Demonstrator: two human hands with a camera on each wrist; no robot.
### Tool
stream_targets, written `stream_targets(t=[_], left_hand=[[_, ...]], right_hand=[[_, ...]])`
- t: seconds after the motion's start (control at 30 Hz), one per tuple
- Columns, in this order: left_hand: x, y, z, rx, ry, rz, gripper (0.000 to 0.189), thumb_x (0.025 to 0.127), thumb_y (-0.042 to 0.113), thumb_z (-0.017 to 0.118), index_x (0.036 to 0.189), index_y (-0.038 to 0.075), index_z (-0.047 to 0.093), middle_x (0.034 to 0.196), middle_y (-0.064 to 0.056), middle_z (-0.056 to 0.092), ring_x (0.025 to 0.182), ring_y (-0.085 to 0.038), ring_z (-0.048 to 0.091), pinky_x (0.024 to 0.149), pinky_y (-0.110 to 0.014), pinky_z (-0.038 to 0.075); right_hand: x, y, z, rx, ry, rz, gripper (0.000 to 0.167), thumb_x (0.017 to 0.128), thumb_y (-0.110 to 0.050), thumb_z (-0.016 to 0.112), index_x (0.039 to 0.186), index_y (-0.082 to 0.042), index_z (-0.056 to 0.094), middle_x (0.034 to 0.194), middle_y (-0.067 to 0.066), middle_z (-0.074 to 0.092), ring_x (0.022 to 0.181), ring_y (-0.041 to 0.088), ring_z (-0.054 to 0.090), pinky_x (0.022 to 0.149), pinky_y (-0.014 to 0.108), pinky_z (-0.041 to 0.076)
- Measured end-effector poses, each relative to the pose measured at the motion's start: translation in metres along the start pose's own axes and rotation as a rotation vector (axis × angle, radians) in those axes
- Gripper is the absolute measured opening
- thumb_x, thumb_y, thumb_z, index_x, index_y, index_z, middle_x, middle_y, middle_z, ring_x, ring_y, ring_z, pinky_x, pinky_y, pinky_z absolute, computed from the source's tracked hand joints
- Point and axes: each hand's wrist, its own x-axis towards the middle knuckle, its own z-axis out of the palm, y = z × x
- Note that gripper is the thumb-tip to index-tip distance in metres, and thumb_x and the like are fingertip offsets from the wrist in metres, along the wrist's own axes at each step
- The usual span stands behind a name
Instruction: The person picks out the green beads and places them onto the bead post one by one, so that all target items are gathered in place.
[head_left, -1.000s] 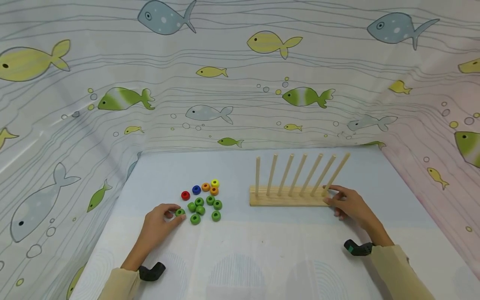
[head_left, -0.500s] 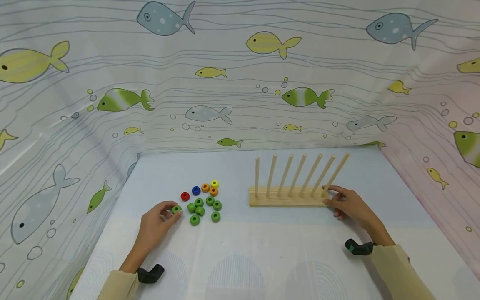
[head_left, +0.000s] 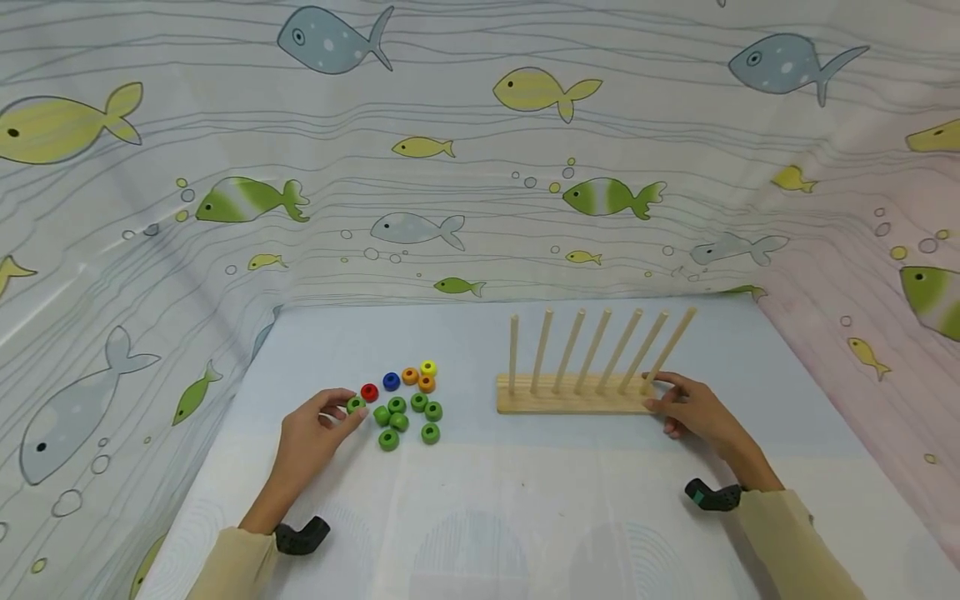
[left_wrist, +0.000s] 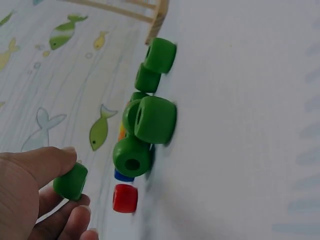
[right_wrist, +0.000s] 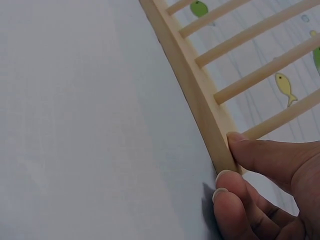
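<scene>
At the left of the head view, the left grip (head_left: 311, 437) is pinching a green bead (left_wrist: 71, 181) by its sides, probably to leave the hole free. At the right, the right grip (head_left: 697, 412) is holding the near-side end of a pegged wooden rack (head_left: 570, 405), presumably steadying it. The held bead is sitting between thumb and fingertips, raised off the tabletop (head_left: 480, 475); a red bead (head_left: 369, 392) is lying just beside it, with loose green beads (head_left: 388, 440) resting rightward.
</scene>
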Motion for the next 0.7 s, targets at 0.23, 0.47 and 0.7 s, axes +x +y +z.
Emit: stream_targets(t=[0.23,0.47,0.7], left_hand=[[0.005,0.01,-0.002,-0.022,-0.031,-0.009,0.038,0.096,0.038,0.075,0.123,0.011,0.07,0.102,-0.001,0.071,0.089,-0.015,0.061,0.073,-0.021,0.049],[0.009,0.016,0.002,-0.027,-0.026,0.018,0.036,0.095,0.032,0.078,0.122,0.009,0.071,0.103,-0.003,0.071,0.087,-0.016,0.061,0.071,-0.021,0.05],[0.016,0.023,0.006,-0.022,-0.006,0.086,0.037,0.094,0.033,0.078,0.123,0.01,0.07,0.104,-0.001,0.071,0.085,-0.015,0.061,0.07,-0.021,0.049]], right_hand=[[0.002,0.0,0.001,-0.005,0.009,-0.007,0.079,0.096,-0.032,0.075,0.158,-0.003,0.035,0.104,0.017,0.057,0.062,0.018,0.062,0.056,0.033,0.056],[0.003,0.004,0.0,-0.008,0.009,-0.016,0.078,0.096,-0.033,0.076,0.157,-0.003,0.037,0.103,0.017,0.056,0.061,0.018,0.062,0.056,0.033,0.056],[0.004,0.006,0.001,-0.012,0.021,-0.014,0.077,0.096,-0.033,0.076,0.156,-0.002,0.038,0.101,0.016,0.056,0.061,0.018,0.062,0.056,0.032,0.056]])
